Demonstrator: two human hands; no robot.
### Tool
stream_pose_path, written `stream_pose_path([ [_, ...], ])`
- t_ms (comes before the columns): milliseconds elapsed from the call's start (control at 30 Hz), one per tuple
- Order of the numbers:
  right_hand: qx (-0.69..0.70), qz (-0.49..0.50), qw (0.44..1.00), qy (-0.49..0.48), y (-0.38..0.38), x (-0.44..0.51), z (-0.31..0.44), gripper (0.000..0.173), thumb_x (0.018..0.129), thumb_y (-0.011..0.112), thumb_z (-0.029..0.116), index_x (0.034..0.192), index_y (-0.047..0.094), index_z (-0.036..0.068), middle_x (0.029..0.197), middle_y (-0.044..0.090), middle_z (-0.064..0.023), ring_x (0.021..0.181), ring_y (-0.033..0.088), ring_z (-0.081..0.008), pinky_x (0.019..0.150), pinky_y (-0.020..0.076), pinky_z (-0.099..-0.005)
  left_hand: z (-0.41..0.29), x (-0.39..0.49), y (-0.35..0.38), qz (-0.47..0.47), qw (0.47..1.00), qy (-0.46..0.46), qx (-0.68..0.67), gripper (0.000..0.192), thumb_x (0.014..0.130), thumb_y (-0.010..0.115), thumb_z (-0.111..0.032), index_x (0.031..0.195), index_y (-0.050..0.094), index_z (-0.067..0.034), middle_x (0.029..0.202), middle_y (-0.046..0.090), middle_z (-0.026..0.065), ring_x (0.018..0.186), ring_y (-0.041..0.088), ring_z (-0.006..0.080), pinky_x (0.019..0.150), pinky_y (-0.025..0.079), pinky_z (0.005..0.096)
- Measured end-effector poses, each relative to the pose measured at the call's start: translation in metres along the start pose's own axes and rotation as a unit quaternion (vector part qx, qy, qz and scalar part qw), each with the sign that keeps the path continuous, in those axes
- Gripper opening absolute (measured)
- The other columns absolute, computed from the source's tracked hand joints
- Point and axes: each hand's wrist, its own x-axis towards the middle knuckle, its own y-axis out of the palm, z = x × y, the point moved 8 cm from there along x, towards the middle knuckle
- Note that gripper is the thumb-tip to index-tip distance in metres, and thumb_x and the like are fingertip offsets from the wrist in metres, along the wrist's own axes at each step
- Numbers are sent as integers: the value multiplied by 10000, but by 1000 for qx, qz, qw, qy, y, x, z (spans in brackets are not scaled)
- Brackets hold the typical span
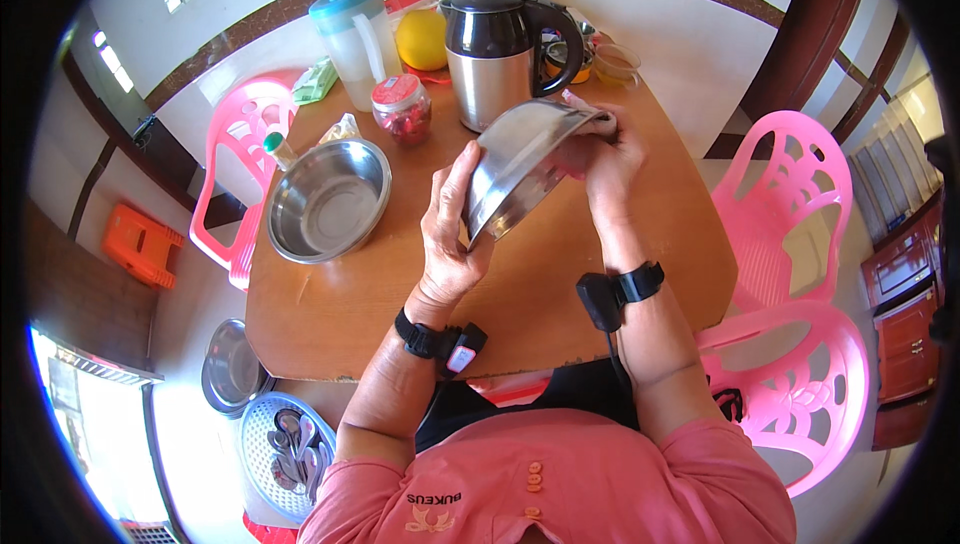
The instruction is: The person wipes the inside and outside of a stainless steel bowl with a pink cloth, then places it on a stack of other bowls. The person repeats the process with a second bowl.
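Note:
A stainless steel bowl (517, 158) is tilted on its side above the wooden table (525, 296). My left hand (454, 221) grips its rim at the lower left, thumb and fingers on either side of the wall. At its upper right edge, my right hand (611, 150) holds the rim together with a pinkish cloth (600, 122), part of which is hidden behind the bowl. Another steel bowl (330, 200) stands upright on the table to the left of my left hand. Just beyond the held bowl is an electric kettle (491, 56).
Behind are a lidded plastic pitcher (356, 41), a red-lidded jar (402, 110), a yellow round object (421, 40) and a glass bowl (616, 64). Pink plastic chairs (795, 206) flank the table. At lower left are steel basins (232, 368) and a blue basket (259, 439) of spoons.

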Motion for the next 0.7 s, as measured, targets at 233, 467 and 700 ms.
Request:
stream_pose_path([
  [233,-215,67,902,-367,30,-42,104,441,684,602,-131,1065,701,66,1042,701,-135,959,692,-361,813,573,-431,1,1,1,-11,997,32,62,877,646,511,122,1506,505,-51,1295,626,206,1140,612,400,1019,491,437],
  [467,-210,218,837,-456,74,-123,130,190,783,736,24,971,726,55,1155,672,-136,939,703,-333,721,584,-413,17,-4,-5,-38,995,-75,-53,948,850,800,-285,1598,302,18,1421,579,250,1313,588,340,1107,455,431],
  [700,-202,229,846,-437,75,-101,116,354,755,782,56,1098,696,45,1143,705,-118,989,722,-329,782,588,-415,12,-6,-10,-57,998,-15,23,962,723,766,-177,1574,363,22,1394,609,222,1246,600,352,1087,441,427],
])
